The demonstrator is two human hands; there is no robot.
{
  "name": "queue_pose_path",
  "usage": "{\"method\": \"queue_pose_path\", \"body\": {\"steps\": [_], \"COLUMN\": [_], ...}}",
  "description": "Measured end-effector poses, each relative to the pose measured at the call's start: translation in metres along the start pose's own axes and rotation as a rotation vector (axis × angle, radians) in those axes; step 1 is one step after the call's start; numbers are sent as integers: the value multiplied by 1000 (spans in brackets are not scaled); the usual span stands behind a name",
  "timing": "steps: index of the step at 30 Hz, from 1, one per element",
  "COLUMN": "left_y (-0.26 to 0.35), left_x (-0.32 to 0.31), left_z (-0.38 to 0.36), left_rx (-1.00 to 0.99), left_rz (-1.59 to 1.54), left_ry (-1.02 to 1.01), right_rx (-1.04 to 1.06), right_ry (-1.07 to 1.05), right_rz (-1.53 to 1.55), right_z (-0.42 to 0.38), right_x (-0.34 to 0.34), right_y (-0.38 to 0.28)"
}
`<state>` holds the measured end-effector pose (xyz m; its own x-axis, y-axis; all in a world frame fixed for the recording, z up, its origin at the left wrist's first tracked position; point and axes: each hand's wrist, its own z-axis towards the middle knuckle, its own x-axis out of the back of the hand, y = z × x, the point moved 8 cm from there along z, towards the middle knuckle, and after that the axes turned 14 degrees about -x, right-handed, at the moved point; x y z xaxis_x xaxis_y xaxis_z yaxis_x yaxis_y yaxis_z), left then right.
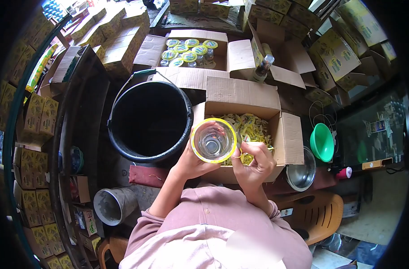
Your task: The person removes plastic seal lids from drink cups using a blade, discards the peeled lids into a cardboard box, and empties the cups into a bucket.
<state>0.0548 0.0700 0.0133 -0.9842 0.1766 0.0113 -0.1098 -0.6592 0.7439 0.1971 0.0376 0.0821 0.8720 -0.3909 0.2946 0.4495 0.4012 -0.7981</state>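
A clear plastic cup with a yellow rim is seen from above, its mouth facing up. My left hand is wrapped round its lower left side. At the cup's right edge, my right hand has thumb and forefinger pinched together on a thin yellow strip that is hard to make out. Behind the hands stands an open cardboard box holding a heap of yellow strips. A large black bucket is just left of the cup.
An open box at the back holds several yellow-lidded cups. A bottle stands right of it. At the right are a green bowl and a metal bowl. A grey bucket is at lower left; a chair is at lower right.
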Motion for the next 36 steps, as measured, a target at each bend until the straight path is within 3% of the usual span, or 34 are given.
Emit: {"method": "queue_pose_path", "body": {"steps": [5,15,21,30,36], "left_y": [6,8,11,4,3], "left_x": [1,-2,-4,-5,4], "left_z": [2,1,6,3,3], "left_rx": [-44,45,31,49,35], "left_rz": [194,217,78,-174,-119], "left_ry": [-34,-163,-228,-129,-92], "right_rx": [-10,-12,-15,-36,-42], "right_ry": [-7,-63,-70,-96,-94], "right_rz": [21,58,71,93,96], "right_z": [1,5,7,5,-1], "right_x": [1,4,4,2,0], "right_y": [0,6,6,8,5]}}
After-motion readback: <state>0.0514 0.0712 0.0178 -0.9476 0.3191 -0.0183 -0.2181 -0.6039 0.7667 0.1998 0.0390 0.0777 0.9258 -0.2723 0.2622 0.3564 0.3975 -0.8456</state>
